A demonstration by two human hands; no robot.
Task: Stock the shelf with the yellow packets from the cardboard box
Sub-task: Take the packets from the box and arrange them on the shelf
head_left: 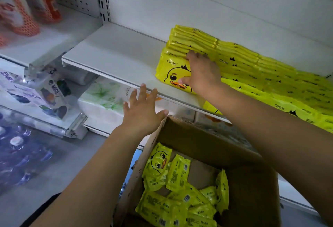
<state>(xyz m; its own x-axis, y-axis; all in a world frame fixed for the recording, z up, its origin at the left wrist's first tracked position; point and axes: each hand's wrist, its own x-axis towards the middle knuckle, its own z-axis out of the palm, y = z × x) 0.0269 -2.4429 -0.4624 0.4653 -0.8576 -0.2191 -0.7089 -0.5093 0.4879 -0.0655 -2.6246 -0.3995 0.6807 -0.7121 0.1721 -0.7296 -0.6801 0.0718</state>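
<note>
Right hand (200, 72) first: my fingers (195, 56) curl over the top edge of the front yellow plastic packet with the duck face (173, 75) and my thumb presses its printed front, so the hand is clamped on that packet. It stands upright at the left end of the rows of yellow packets (252, 68) on the white metal shelf (117, 52), touching the packet behind it. My left hand (144, 109) holds nothing. Its fingers are straight and spread, just in front of the shelf's lip and above the corner of the brown cardboard box (198, 145). Loose yellow packets (173, 199) lie jumbled in the bottom of the box.

To seat this one well, I think I should push it back until it sits flush against the row, with its base flat on the shelf and the duck facing out. The soft plastic looks likely to slump forward, so I would ease my thumb off first and let my fingers steady the top. Bare shelf lies to the left, so my free hand could go down to the box for the next packet.
</note>
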